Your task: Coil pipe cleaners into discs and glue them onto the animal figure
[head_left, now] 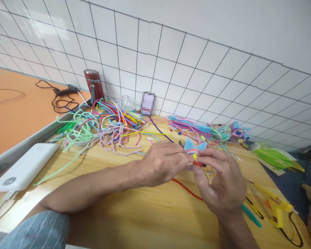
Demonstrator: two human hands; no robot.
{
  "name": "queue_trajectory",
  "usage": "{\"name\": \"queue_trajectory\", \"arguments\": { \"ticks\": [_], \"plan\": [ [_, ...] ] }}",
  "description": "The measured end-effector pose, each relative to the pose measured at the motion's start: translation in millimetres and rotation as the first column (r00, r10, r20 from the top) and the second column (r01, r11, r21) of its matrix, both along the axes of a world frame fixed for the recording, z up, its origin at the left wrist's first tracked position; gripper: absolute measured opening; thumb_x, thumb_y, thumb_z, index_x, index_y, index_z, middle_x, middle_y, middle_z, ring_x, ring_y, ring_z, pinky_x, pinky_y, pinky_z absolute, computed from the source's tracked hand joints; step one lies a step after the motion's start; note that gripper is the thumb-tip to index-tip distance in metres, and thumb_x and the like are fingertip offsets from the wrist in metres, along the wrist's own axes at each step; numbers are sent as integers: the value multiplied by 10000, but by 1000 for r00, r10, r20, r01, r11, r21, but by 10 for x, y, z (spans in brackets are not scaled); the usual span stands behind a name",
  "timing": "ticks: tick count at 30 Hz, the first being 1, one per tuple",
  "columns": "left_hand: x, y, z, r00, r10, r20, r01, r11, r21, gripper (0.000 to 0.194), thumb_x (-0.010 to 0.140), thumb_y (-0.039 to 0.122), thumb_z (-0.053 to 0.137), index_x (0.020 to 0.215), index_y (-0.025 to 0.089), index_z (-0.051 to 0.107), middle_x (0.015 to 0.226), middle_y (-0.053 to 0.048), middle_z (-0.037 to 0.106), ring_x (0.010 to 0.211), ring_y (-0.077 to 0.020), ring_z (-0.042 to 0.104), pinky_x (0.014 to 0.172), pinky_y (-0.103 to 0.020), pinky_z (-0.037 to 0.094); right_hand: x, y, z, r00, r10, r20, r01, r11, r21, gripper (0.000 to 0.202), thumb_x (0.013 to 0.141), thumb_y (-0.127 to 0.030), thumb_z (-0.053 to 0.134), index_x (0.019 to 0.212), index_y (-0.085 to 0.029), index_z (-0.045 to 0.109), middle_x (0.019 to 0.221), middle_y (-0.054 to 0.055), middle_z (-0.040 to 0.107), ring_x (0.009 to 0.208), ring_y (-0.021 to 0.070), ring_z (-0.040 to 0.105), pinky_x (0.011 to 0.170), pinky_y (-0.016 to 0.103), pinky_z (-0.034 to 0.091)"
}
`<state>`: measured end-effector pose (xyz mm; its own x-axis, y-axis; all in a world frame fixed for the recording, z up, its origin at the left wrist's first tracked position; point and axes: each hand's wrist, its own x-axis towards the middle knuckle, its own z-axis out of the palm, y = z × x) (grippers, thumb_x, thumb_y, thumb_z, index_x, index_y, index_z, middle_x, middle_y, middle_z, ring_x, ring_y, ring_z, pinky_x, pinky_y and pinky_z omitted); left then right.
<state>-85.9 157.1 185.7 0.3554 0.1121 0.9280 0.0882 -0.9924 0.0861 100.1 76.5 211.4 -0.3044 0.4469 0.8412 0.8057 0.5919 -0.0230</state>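
Observation:
Over the middle of the table, my left hand (164,160) and my right hand (220,176) meet at a small pipe cleaner figure (190,145). Two light-blue ear shapes stand at its top, with pink, yellow and red parts below. The fingers of my left hand are closed together on its left side and hide much of it. From the right, my right thumb and fingers pinch the figure near the yellow and red parts. A red pipe cleaner (188,190) runs along the table beneath the hands; whether it joins the figure is hidden.
Loose pipe cleaners (88,129) pile up at the back left, before a red flask (93,86). A phone (147,103) leans on the tiled wall. A white power bank (26,167) lies left; a yellow glue gun (274,204) and teal-handled tool (251,216) lie right.

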Motion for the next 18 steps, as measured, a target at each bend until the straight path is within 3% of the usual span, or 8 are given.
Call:
{"name": "queue_trajectory", "arguments": {
  "ticks": [10,18],
  "plan": [
    [10,8,-22,998,30,-50,-31,999,-19,155,1057,197,564,966,163,685,851,-27,792,774,-121,737,722,-252,512,29,1,-29,999,-40,21,39,999,31,303,883,-120,710,1140,-264,637,1071,53,738,952,233,731,808,409,603],
    [0,11,-38,996,-44,-78,35,992,-119,173,1061,201,563,978,151,705,869,-46,785,793,-119,735,758,-238,529,26,5,-41,999,-35,38,35,999,13,222,891,-115,682,1062,-253,652,1081,56,730,958,226,725,807,395,591]
  ]
}}
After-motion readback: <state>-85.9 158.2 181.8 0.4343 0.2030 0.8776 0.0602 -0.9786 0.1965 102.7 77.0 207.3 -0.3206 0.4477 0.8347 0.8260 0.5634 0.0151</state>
